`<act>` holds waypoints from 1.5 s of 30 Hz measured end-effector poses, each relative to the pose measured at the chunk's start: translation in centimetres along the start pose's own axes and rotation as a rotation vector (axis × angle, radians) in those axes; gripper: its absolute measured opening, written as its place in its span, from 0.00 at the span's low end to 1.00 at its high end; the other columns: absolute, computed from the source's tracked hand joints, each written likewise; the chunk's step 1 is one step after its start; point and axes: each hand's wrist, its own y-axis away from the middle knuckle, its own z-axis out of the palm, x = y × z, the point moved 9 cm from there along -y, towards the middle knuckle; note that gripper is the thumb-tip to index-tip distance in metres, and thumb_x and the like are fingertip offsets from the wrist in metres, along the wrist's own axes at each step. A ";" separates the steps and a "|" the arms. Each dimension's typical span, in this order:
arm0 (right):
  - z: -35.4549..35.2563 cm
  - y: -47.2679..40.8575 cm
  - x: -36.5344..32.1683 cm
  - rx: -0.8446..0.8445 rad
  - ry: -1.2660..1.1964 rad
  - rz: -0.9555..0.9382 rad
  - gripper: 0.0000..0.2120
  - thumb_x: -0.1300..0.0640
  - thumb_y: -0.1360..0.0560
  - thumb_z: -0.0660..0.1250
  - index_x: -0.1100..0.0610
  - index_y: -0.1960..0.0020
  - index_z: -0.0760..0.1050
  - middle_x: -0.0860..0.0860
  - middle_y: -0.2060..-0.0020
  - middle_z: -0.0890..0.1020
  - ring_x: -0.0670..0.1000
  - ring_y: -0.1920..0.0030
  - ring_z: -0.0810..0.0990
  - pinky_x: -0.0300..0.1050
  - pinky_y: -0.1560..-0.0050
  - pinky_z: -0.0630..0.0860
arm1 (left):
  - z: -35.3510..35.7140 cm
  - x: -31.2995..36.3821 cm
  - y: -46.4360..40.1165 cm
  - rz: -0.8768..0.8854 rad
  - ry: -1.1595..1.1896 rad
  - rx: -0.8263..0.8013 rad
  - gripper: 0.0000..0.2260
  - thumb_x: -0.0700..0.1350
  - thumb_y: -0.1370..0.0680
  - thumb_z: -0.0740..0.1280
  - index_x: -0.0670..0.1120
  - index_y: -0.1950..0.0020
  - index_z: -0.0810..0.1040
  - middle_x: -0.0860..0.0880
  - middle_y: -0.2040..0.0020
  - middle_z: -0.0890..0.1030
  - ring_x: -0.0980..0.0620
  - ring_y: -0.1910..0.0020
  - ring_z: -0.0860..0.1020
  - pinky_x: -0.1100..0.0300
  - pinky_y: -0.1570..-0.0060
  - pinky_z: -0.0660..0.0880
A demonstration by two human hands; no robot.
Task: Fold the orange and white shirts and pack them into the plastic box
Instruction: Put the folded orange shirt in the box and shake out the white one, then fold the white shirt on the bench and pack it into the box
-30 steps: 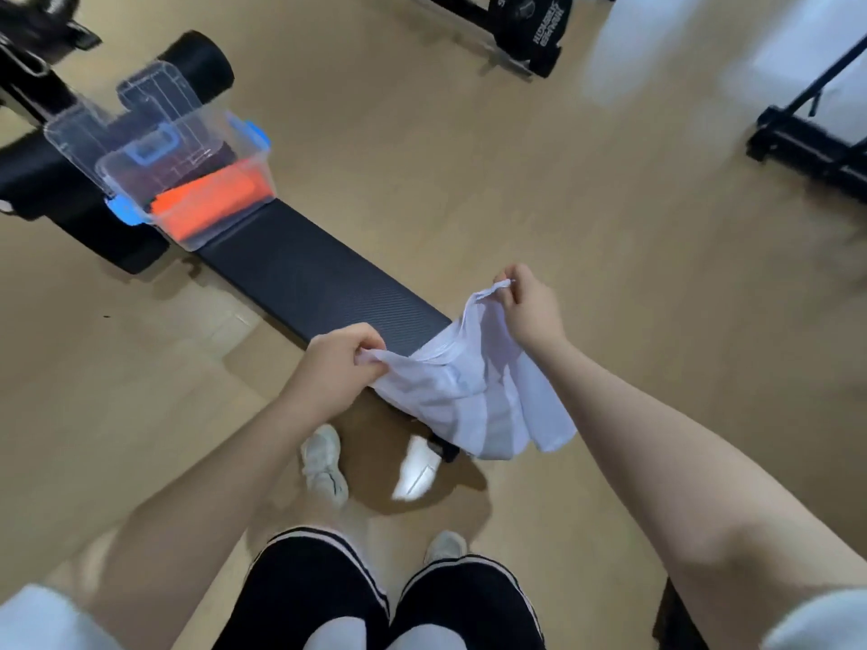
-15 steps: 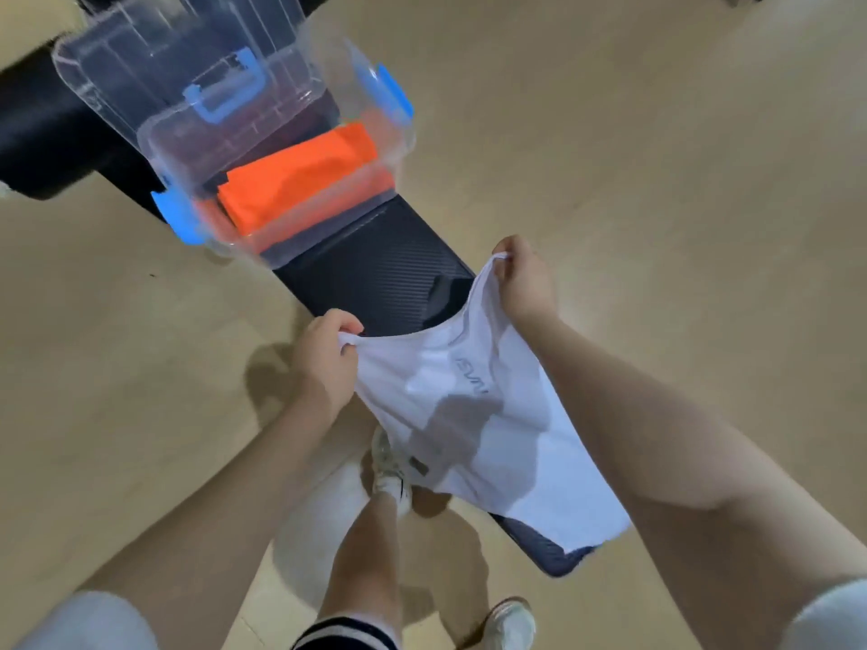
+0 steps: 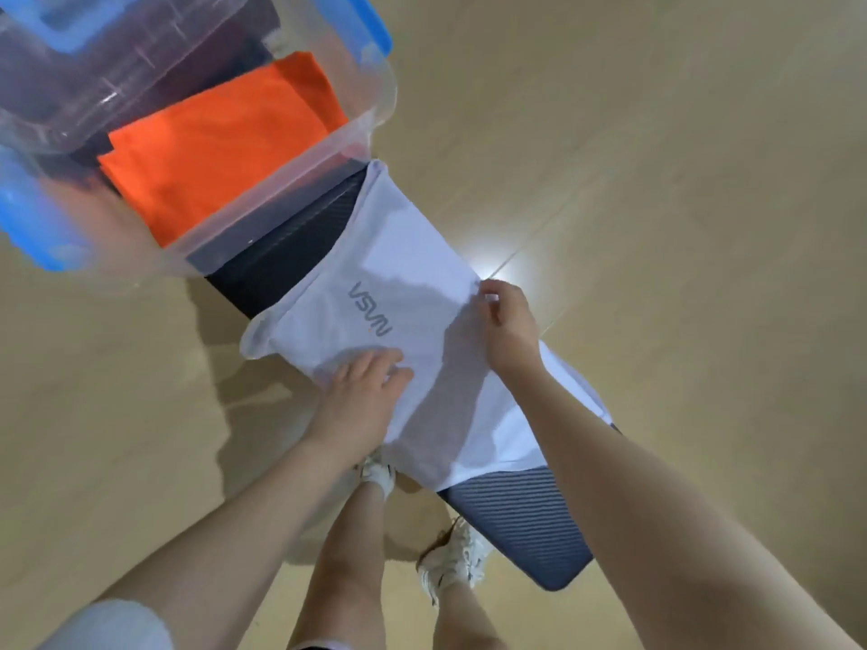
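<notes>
The white shirt [image 3: 413, 293], with a grey logo facing up, lies spread along the black bench pad [image 3: 520, 523]. My left hand [image 3: 361, 396] presses flat on the shirt's near left part with straight fingers. My right hand [image 3: 509, 328] pinches the shirt's right edge. The folded orange shirt [image 3: 216, 147] lies inside the clear plastic box [image 3: 300, 180], which stands on the bench at the upper left, just beyond the white shirt's far end.
The box has blue latches [image 3: 366, 25] and its clear lid [image 3: 94, 63] leans at the back. Wooden floor [image 3: 657, 180] surrounds the narrow bench. My legs and white shoes [image 3: 450, 560] stand beside the bench's near end.
The white shirt, held up in the air between both hands before, now lies flat on the bench. My left hand has let go and presses on it. The view moved closer to the box.
</notes>
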 end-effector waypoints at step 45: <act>-8.5 17.2 17.6 0.500 0.150 0.363 0.24 0.42 0.25 0.62 0.59 0.37 0.67 0.55 0.40 0.71 0.57 0.41 0.72 0.53 0.48 0.71 | 8.5 9.4 8.1 0.506 -0.650 -0.557 0.14 0.42 0.54 0.76 0.44 0.72 0.78 0.43 0.57 0.79 0.44 0.60 0.74 0.56 0.63 0.71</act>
